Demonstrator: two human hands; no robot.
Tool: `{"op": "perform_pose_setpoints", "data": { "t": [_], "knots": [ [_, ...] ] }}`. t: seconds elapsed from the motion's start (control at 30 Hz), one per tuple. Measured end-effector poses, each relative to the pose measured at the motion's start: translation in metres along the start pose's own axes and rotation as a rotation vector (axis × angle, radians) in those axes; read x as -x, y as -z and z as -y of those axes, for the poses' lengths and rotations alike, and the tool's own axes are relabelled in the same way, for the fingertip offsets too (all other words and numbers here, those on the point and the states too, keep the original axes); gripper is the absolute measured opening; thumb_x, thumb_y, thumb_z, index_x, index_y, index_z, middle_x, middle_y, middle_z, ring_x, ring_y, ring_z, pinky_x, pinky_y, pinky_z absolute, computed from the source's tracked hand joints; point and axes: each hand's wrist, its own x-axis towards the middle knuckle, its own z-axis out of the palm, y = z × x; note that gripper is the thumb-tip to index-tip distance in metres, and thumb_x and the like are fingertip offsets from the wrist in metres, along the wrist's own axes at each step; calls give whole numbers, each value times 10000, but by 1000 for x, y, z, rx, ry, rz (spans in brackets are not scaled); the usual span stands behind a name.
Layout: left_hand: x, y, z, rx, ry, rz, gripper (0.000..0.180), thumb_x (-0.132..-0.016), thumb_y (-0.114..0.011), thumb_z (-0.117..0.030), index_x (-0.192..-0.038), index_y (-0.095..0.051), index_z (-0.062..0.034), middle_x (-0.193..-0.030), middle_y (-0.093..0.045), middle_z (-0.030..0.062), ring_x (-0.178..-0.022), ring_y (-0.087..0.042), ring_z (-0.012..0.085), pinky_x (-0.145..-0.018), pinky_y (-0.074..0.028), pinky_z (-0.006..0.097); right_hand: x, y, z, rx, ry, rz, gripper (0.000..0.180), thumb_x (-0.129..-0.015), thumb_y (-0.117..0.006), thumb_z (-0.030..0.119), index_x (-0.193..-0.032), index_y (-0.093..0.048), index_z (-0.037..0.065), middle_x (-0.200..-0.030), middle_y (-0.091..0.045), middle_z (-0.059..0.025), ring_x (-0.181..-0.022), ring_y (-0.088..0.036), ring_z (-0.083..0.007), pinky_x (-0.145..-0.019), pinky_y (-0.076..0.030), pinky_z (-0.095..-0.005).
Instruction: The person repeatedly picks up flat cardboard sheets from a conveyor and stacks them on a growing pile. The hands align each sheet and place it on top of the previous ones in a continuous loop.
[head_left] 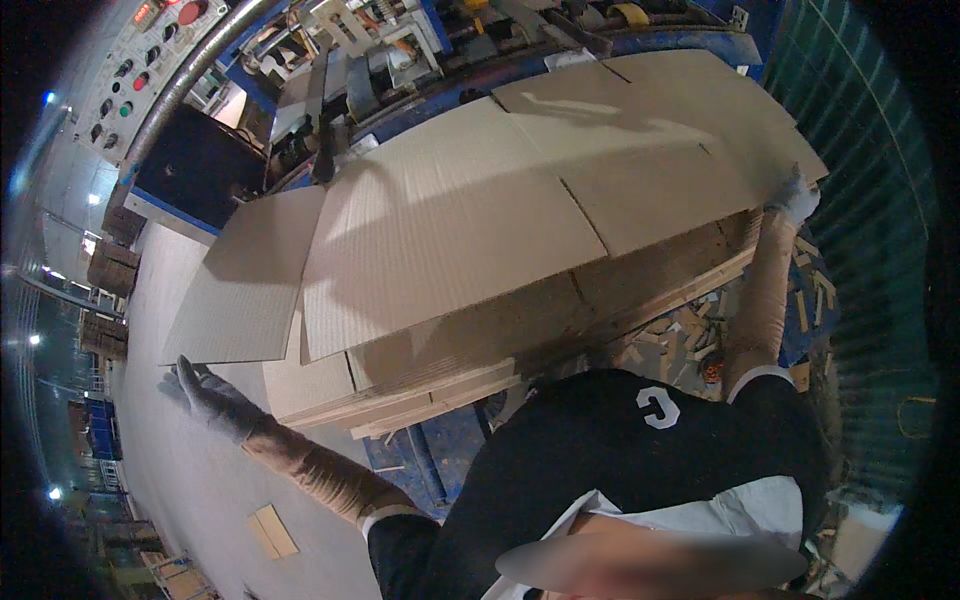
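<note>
A large brown cardboard sheet (pixel 430 230) with slots cut along its edges lies across a stack of similar sheets (pixel 450 345). One narrow flap (pixel 250 275) sticks out at its left end. Just at that flap's lower left corner is my left hand (pixel 222 402), in a grey glove, fingers stretched out and thumb raised; whether it touches the edge is hard to see. My right hand (pixel 797 200), also gloved and slightly blurred, grips the sheet's right end. Its fingers are partly hidden. Brown sleeves cover both forearms.
Beyond the sheet runs a blue machine (pixel 480 65) with rollers. A control panel (pixel 135 85) with buttons stands at upper left. Cardboard scraps (pixel 690 335) litter the area by my right arm, near a green corrugated wall (pixel 870 200). A cardboard piece (pixel 273 532) lies on the floor.
</note>
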Motion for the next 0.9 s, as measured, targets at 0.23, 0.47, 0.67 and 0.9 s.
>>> {"op": "perform_pose_setpoints", "data": {
  "t": [0.23, 0.47, 0.67, 0.9],
  "knots": [
    [21, 51, 75, 155, 409, 44, 290, -864, -624, -123, -1065, -544, 70, -1055, -497, 131, -985, -520, 240, -870, -448, 367, 39, -28, 136, -75, -2, 360, 352, -849, -624, 180, -1161, -592, 21, -1089, -653, -71, -950, -609, -164, -832, -470, -297],
    [137, 40, 26, -205, 417, 573, 400, -797, -535, 26, -1195, -579, 19, -1275, -550, 188, -1119, -560, 281, -942, -457, 381, 193, 23, 159, 442, 852, 1118, 366, -782, -601, 91, -1147, -626, 101, -1156, -634, -137, -1066, -599, -291, -940, -448, -385],
    [185, -31, 13, -797, -473, 1430, 546, -737, -551, 5, -1271, -548, -106, -1352, -481, 196, -1253, -438, 396, -1076, -293, 518, 201, 3, 120, 729, 1053, 1682, 420, -709, -618, 118, -1129, -617, 146, -1267, -574, -70, -1190, -506, -294, -1024, -383, -464],
    [176, -49, 31, -894, -592, 1440, 544, -758, -587, -48, -1294, -509, -98, -1334, -483, 203, -1226, -451, 403, -1036, -317, 544, 181, -44, 87, 715, 1144, 1732, 484, -778, -627, 396, -1161, -593, 102, -1276, -552, -114, -1206, -478, -325, -1039, -352, -480]
  ]
}}
